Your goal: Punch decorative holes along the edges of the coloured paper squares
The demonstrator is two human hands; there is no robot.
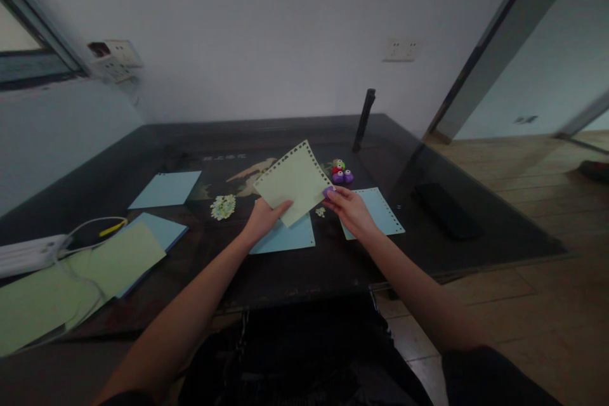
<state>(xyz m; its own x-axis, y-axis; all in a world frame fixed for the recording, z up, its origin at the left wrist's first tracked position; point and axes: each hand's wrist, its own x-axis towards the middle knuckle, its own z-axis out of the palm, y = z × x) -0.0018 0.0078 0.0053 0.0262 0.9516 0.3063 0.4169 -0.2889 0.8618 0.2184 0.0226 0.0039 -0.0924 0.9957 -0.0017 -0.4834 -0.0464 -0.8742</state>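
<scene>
Grip first, from the near edge of the dark glossy surface: left hand with fingers clamped on the lower left side of the pale green square paper sheet, thumb on top; right hand with fingers closed round a small purple paper punch set on the sheet's right corner. Sheet held up off the surface, just above a plain light blue paper sheet and beside a light blue sheet with punched edges. Best done, judging from this, by keeping the left pinch firm and the paper taut, sliding the edge fully into the punch's slot, spacing the new hole evenly after the last one, and squeezing straight down without twisting. Turned like a diamond, one corner toward the body and the opposite one up and away, face tilted toward the head; nearly square, so no clear long axis, only that near-to-far diagonal; rows of holes along both far edges. Further off, a heap of pale punched-out paper bits to the left, a cluster of small coloured punches just past the sheet, then a black upright stand near the wall.
</scene>
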